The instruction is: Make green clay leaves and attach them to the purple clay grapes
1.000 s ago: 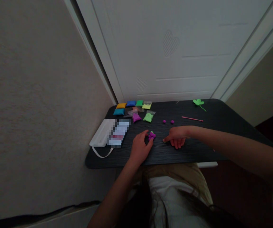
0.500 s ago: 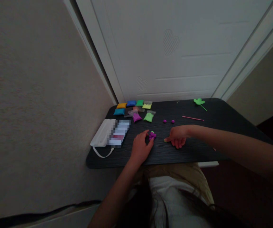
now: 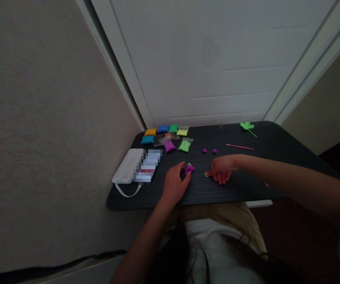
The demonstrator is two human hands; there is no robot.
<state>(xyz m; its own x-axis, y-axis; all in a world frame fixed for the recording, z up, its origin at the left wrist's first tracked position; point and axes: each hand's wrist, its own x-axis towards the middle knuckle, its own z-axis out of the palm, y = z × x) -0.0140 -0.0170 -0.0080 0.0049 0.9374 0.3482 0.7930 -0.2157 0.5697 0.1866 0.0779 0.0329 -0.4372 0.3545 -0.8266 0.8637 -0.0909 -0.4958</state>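
Observation:
A cluster of small purple clay balls (image 3: pixel 189 169) with a bit of light green at its top lies on the dark table. My left hand (image 3: pixel 175 180) rests at its left side, thumb and fingers apart and curved about the cluster; whether both fingertips touch it I cannot tell. To the right, my right hand (image 3: pixel 221 169) has its index finger stretched out, with the tip pressing a small flat yellow-green clay piece (image 3: pixel 206 174) against the tabletop. Its other fingers curl loosely beneath the palm. Two loose purple balls, the left one (image 3: pixel 204 151) and the right one (image 3: pixel 214 151), lie beyond this hand.
Several coloured clay packets, among them a light green one (image 3: pixel 185 144) and a purple one (image 3: pixel 169 146), lie at the back left. A phone (image 3: pixel 148 165) and a white case with a strap (image 3: pixel 128 165) are on the left. A pink stick (image 3: pixel 239 146) and a green clover shape (image 3: pixel 247 126) lie right.
My right index fingertip has shifted slightly right, and a little more of the yellow-green piece shows. My left hand and the purple cluster stay in place.

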